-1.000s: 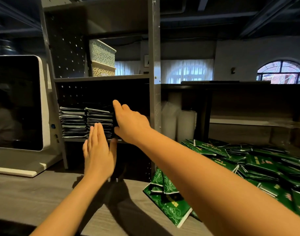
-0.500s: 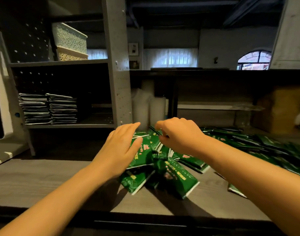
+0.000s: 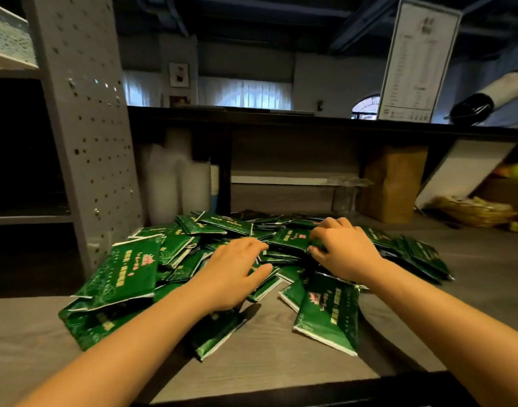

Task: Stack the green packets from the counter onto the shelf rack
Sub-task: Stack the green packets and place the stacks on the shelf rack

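Both hands now sit deeper in the green packets [image 3: 128, 268]; left hand [image 3: 234, 268] lies spread, right hand [image 3: 344, 252] pinches one packet [image 3: 290, 239] in its fingers [image 3: 325, 230]. Loose neighbours may slide off the surface [image 3: 266, 362].

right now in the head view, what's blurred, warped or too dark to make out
Head view: the wide-angle lens tilts the rack post and the white sign; the shelf bay is near black; the curtained windows glare; print on the green packets is too soft to read; dark shadows fall on the counter.

Bare forearms [image 3: 140, 342] and wrists, bare left grip [image 3: 234, 271] and right grip [image 3: 344, 254].
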`<state>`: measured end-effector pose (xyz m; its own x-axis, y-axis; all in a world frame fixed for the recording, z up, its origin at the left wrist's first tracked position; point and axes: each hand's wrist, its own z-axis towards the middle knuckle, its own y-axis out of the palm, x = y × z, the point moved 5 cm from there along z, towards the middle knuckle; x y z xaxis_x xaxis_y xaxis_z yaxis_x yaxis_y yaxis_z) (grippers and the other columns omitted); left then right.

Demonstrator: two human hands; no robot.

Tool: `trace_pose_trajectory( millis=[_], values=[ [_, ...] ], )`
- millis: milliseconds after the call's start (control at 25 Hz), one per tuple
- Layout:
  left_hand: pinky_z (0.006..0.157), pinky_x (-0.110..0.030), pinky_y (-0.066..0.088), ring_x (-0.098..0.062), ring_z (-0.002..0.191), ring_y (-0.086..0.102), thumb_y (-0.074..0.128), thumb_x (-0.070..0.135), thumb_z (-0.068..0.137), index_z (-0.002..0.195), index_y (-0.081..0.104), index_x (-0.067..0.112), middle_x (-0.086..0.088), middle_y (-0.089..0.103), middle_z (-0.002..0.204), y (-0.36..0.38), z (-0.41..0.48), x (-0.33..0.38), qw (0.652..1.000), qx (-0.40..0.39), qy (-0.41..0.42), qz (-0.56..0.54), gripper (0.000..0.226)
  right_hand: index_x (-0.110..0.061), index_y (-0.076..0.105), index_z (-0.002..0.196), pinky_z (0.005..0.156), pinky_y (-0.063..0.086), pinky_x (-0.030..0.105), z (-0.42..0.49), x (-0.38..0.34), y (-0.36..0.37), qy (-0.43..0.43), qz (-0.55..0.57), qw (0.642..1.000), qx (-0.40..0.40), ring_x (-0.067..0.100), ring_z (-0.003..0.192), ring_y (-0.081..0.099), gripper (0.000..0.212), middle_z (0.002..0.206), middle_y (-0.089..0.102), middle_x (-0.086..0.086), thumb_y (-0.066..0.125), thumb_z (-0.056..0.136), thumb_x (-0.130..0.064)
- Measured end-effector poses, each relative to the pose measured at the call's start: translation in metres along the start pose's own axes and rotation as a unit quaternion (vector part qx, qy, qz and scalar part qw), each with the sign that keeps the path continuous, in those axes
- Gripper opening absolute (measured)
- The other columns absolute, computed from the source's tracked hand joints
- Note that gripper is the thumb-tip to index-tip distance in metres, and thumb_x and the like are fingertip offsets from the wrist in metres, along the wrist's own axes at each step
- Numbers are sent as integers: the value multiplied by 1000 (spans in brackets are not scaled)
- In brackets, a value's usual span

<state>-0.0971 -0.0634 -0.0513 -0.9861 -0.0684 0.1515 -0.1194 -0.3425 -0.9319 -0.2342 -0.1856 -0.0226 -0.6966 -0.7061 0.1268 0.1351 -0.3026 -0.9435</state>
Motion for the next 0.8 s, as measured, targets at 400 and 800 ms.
trace_pose_trajectory(
  millis=[400, 800],
  values=[
    [117, -35, 7, -12, 145, 5, 23, 53, 97, 151, 2, 28, 6, 6, 158, 35, 50, -29, 996, -59, -32, 50, 63, -30, 24, 148, 114, 14, 54, 83, 71, 50, 115, 97, 988, -34, 31, 144, 12, 63, 158, 14, 4, 30, 93, -62],
    [116, -33, 5, -10, 145, 2, 21, 55, 97, 151, 4, 28, 7, 5, 159, 42, 48, -33, 997, -56, -36, 36, 63, -42, 24, 146, 115, 18, 52, 100, 64, 88, 71, 157, 962, -214, 33, 142, 22, 67, 159, 14, 5, 31, 86, -73]
  ],
)
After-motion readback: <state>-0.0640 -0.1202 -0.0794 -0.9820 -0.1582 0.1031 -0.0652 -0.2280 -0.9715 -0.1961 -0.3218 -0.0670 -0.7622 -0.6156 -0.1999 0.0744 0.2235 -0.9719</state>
